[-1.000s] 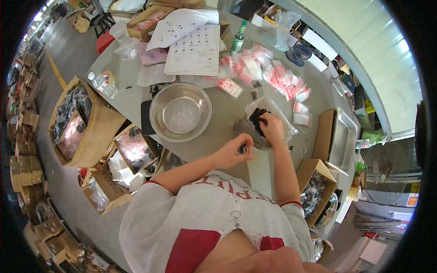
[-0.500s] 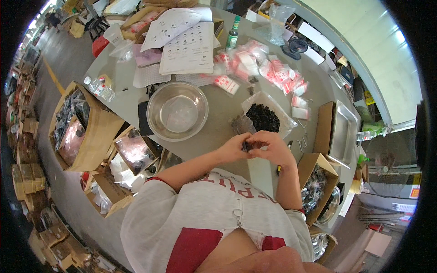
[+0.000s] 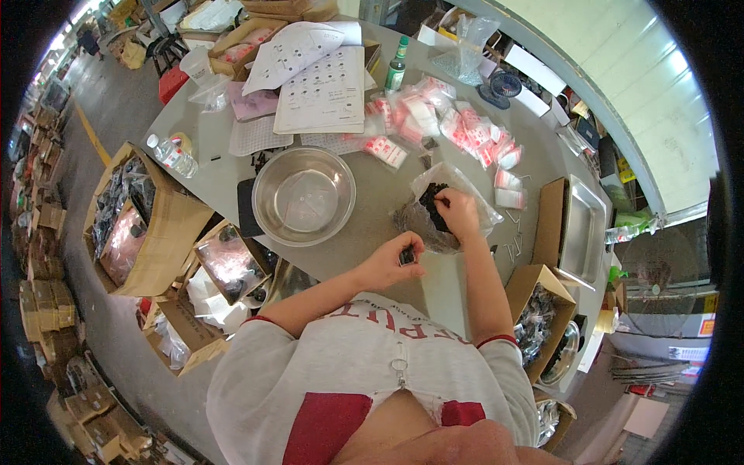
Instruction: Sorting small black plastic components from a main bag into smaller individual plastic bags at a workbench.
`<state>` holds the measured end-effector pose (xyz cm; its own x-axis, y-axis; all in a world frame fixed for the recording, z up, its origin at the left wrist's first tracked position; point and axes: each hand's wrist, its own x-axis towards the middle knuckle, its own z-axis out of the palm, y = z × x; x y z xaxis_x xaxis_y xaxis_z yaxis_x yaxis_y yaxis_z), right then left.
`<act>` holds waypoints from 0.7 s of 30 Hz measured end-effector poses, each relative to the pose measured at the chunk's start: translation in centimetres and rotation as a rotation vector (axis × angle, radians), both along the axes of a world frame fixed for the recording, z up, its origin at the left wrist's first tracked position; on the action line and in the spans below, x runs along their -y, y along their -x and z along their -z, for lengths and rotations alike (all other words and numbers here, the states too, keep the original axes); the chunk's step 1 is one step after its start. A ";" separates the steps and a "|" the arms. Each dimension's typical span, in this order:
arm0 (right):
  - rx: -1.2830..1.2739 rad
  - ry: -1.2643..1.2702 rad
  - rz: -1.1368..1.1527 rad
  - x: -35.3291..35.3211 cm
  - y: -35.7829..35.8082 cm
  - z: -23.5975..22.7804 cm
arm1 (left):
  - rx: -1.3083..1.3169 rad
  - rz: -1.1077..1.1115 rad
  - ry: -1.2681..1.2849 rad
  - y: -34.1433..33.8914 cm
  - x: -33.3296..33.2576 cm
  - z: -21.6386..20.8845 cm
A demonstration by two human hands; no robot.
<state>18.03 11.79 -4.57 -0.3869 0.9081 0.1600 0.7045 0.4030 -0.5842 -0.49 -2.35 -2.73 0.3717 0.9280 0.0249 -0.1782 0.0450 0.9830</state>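
My left hand is curled over the table's near part, its fingers round a small black part whose exact kind I cannot make out. To its upper right lies an open clear plastic bag filled with small black pieces. My right hand is down at this bag, fingers bent and pressed together among the pieces. What is between its fingertips, if anything, is hidden.
A steel bowl with a clear bag inside stands left of my hands. Red-and-white small bags lie beyond, near printed sheets and a green bottle. Cardboard boxes flank the table. A steel tray stands right, near metal hooks.
My hands have come apart. The right one has moved up and away into the bag of black pieces; the left has shifted slightly left and down, still holding the small black part.
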 end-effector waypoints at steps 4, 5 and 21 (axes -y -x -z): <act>-0.077 -0.043 0.085 0.5 -0.6 -0.6 | -0.046 -0.057 0.001 -0.1 0.1 -0.1; -0.088 -0.086 0.140 0.7 -0.9 -0.7 | -0.025 -0.062 0.084 -0.2 0.0 -0.5; -0.380 0.211 -0.289 10.4 -1.8 -8.7 | -0.099 0.118 0.032 -1.7 -1.9 -0.8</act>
<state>19.81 1.35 4.14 -0.5768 0.8004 0.1631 0.3040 0.3956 -0.8667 1.23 -0.44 -1.97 0.4778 0.8773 -0.0457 -0.0724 0.0912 0.9932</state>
